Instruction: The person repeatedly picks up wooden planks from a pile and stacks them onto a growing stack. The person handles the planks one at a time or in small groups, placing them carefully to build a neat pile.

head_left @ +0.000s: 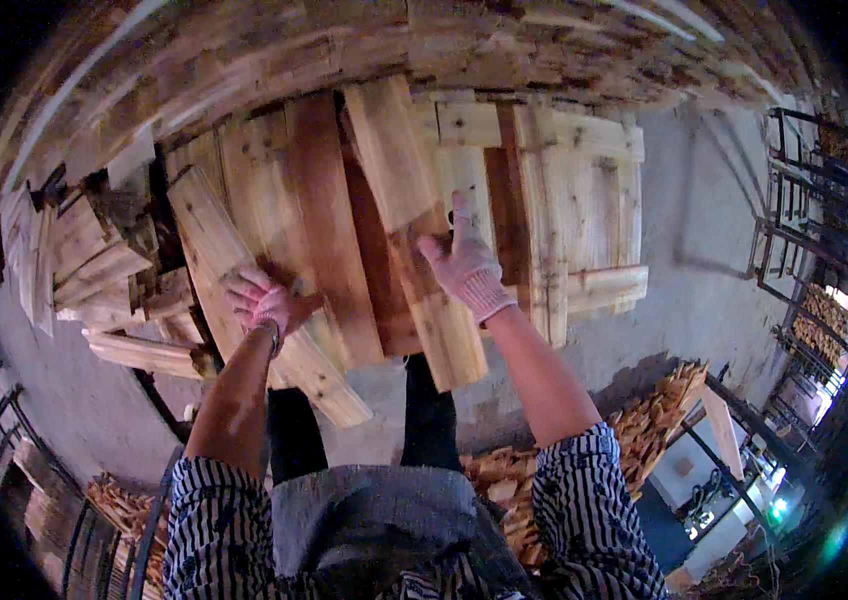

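Left of the reddish-brown plank (329, 220) — pale knotty board (244, 290) under gloved left hand (266, 300), fingers curled on its face. Right of it — gloved right hand (466, 265), fingers spread flat, pressing another pale board (409, 200).

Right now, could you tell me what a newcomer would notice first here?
Two gloved hands on a pile of wooden planks in the middle: the left hand rests on a slanted plank, the right hand on a long pale plank. Heaps of small wood offcuts lie lower right beside metal racks.
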Tool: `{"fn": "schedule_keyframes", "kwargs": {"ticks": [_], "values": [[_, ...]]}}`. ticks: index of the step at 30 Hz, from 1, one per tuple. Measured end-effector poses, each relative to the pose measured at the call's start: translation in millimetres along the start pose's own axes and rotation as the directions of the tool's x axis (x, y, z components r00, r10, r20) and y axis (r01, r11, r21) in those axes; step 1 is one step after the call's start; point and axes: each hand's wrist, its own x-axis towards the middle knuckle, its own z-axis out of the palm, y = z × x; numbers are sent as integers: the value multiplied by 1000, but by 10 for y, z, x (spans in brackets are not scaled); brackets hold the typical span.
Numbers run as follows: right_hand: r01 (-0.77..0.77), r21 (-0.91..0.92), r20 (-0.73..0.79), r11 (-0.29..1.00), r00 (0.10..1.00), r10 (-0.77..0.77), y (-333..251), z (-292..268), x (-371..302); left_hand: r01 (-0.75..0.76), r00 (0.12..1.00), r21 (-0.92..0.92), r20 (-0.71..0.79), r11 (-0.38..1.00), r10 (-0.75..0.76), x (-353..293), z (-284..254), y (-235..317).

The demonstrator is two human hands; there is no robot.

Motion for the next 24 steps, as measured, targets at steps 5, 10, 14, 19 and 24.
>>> {"fn": "schedule_keyframes", "kwargs": {"ticks": [5, 10, 14, 19, 24], "values": [[-15, -322, -439, 947, 888, -135, 277, 244, -4, -34, 994, 73, -101, 997, 41, 201, 241, -13], [72, -98, -318, 993, 943, -100, 704, 177, 54, -25, 994, 36, -102, 999, 29, 403, 444, -176], [-146, -300, -426, 943, 905, 4, 273, 528, 30, 0, 998, 62, -56, 998, 4, 300, 372, 16], [-166, -164, -289, 972, 951, 114, -360, 1092, -250, 20, 986, 62, -166, 998, -10, 312, 477, 99], [-164, -271, -389, 949, 920, 48, -340, 1364, -117, 193, 905, 447, -425, 873, 17, 942, 1133, -144]]}}
